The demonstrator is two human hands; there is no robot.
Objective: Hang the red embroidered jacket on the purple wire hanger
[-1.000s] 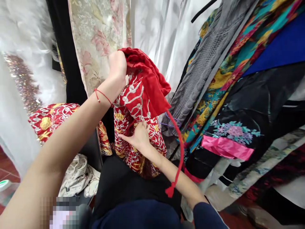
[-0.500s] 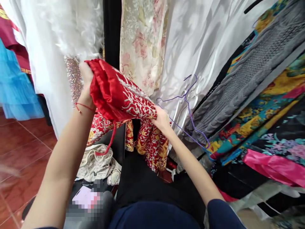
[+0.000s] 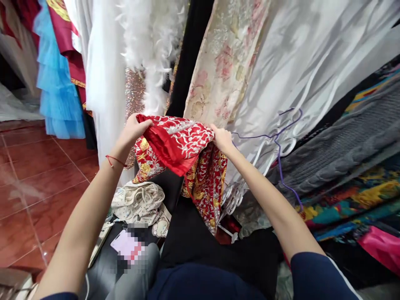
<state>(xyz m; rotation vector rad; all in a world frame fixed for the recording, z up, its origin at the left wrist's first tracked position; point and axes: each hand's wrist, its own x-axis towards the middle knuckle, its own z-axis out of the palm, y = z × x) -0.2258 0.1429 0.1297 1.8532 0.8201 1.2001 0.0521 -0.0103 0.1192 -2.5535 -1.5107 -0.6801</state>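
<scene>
Red garment (image 3: 193, 135): left end lowered since half second ago, now nearly level, beyond and partly right of cloth pile (image 3: 137, 204); left hand (image 3: 133, 129) pinching one end, right hand (image 3: 222, 138) closed on other; likely easier controlled

Blue ruffled fabric (image 3: 61, 89) hangs over red floor tiles (image 3: 53, 179).

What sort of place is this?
Probably a costume store or dressing room, judging by the tiered light-blue tulle garment, the white feathery garment and the red garment with silver-and-gold embroidery.
</scene>
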